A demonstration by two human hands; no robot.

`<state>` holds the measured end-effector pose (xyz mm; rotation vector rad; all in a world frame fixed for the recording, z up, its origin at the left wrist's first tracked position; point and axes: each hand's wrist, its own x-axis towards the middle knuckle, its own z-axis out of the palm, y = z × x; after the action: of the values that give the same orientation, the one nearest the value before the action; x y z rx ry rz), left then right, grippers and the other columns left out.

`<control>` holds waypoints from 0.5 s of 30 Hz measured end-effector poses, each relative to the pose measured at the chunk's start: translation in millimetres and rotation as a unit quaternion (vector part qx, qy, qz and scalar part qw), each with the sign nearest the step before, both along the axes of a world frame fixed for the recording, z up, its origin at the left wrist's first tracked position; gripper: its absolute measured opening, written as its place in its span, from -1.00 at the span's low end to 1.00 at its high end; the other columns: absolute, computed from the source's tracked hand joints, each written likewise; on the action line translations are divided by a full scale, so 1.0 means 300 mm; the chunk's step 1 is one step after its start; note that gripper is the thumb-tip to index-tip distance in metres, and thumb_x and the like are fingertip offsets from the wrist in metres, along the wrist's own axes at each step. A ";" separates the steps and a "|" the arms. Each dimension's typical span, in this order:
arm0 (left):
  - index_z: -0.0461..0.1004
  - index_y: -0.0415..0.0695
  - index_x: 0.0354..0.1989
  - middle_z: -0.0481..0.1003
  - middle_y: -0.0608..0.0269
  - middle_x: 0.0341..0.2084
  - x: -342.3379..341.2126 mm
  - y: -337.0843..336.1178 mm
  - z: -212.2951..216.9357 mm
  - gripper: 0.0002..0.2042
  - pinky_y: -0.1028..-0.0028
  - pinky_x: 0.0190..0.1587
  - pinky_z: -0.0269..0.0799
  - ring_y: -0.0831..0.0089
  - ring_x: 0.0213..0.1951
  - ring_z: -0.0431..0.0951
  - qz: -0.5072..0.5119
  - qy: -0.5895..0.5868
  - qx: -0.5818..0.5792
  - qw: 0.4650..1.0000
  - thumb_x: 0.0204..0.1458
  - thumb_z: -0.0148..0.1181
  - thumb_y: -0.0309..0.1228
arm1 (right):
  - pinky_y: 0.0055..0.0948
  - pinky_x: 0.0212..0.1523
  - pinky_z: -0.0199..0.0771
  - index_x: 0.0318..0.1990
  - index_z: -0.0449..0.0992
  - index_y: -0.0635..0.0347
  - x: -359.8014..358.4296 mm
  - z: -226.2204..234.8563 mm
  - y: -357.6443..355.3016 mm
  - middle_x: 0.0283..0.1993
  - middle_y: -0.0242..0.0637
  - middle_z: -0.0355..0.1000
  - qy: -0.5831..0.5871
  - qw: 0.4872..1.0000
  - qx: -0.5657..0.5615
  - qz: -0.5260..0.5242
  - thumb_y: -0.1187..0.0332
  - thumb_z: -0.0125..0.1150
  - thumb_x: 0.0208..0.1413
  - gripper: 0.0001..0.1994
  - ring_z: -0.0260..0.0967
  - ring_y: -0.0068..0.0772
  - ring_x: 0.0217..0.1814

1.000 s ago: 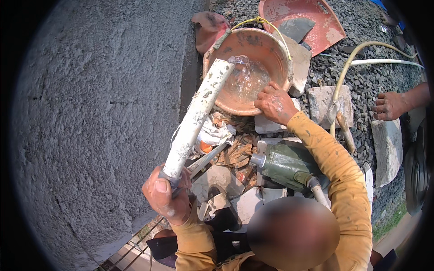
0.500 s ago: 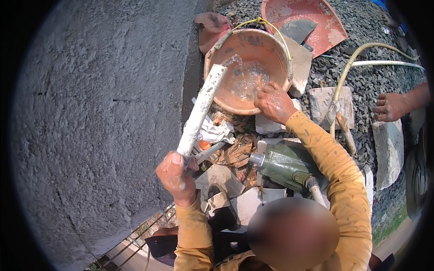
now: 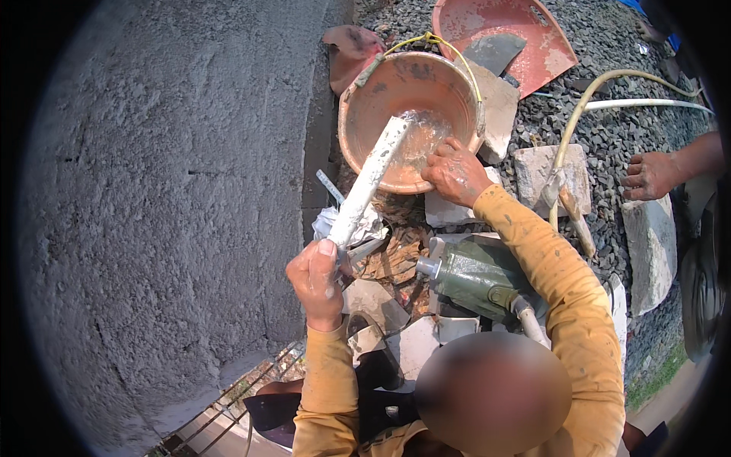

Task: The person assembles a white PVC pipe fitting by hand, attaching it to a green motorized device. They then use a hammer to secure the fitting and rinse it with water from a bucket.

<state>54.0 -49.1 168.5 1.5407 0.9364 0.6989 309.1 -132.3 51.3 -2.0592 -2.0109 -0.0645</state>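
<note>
My left hand (image 3: 316, 280) is wrapped round the lower end of a white plastic pipe (image 3: 367, 183) spattered with grey. The pipe slants up and right, its far end over the inside of an orange bucket (image 3: 377, 103) with a yellow handle. Clear water (image 3: 426, 133) splashes and churns in the bucket by the pipe's mouth. My right hand (image 3: 458, 175) grips the bucket's near right rim, with its fingers curled over the edge. Below my right forearm lies a dark green machine (image 3: 476, 278) with a short silver stub.
At left rises a rough grey cement surface (image 3: 183, 167). A pink-red pan (image 3: 544, 65) and a reddish cloth (image 3: 352, 55) lie beyond the bucket. Gravel, stone slabs (image 3: 552, 171) and a beige hose (image 3: 571, 129) are at right, near another person's hand (image 3: 653, 177). Crumpled paper lies under the pipe.
My left hand has moved right and slightly up, bringing the pipe's mouth from the bucket's left rim to farther inside it. The right hand keeps its hold on the rim.
</note>
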 end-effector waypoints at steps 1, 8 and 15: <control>0.40 -0.27 -0.63 0.37 0.28 -0.73 0.006 -0.001 0.053 -0.60 0.50 -0.55 0.20 0.53 -0.64 0.33 0.001 -0.032 0.027 0.999 0.09 -0.03 -0.19 | -0.23 0.08 0.22 -0.57 0.53 0.00 0.006 0.007 0.000 -0.48 -0.37 0.42 0.002 1.000 0.001 0.000 0.34 0.07 -0.16 -0.89 0.38 -0.36 -0.20; 0.39 -0.29 -0.65 0.37 0.31 -0.71 -0.084 0.025 -0.374 -0.63 0.49 -0.50 0.20 0.56 -0.58 0.31 0.017 0.110 0.035 0.993 0.10 0.01 -0.25 | -0.22 0.16 0.20 -0.55 0.54 -0.03 -0.060 0.014 0.062 -0.49 -0.35 0.45 0.004 1.000 0.000 0.005 0.34 0.07 -0.15 -0.89 0.42 -0.36 -0.18; 0.37 -0.28 -0.69 0.34 0.28 -0.79 0.007 0.003 -0.117 -0.57 0.49 -0.58 0.15 0.55 -0.67 0.31 0.036 0.001 -0.008 0.999 0.12 -0.02 -0.21 | -0.24 0.10 0.21 -0.56 0.53 -0.02 0.012 -0.036 -0.023 -0.44 -0.36 0.45 -0.006 1.000 -0.022 -0.010 0.35 0.07 -0.17 -0.90 0.38 -0.36 -0.16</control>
<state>56.1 -48.3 133.5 1.4993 1.0004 0.7388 312.6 -139.3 40.6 -2.1116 -2.0155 -0.0379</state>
